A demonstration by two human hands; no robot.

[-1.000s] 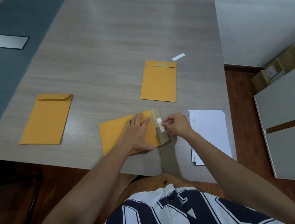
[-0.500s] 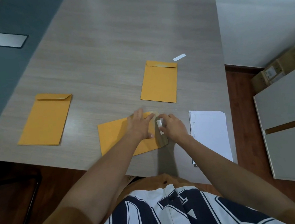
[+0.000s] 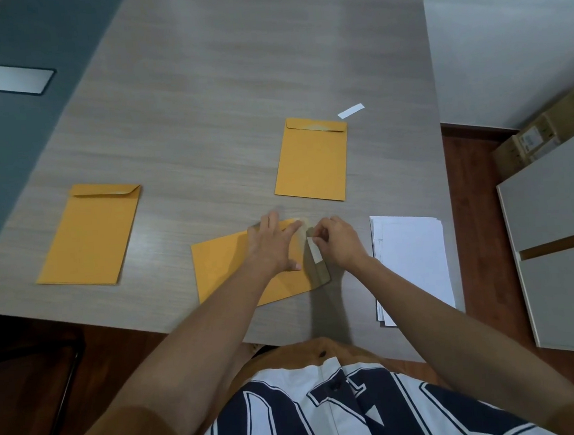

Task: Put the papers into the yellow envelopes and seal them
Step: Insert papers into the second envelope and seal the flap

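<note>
1. Sealing looks under way on the near envelope (image 3: 224, 267), which lies sideways at the front edge of the worktop (image 3: 217, 85), its flap (image 3: 319, 275) open to the right.
2. The far envelope (image 3: 310, 162) has its flap folded down and a loose strip (image 3: 351, 110) beside it, so it is probably done. The left envelope (image 3: 89, 236) also lies flap-down; whether it is sealed I cannot tell.
3. Papers (image 3: 416, 262) lie stacked at the right, so more filling is likely left.
4. The left hand (image 3: 270, 246) lies flat, fingers straight, pressing the near envelope down.
5. The right hand (image 3: 341, 244) pinches the white liner (image 3: 315, 253) on the flap.
</note>
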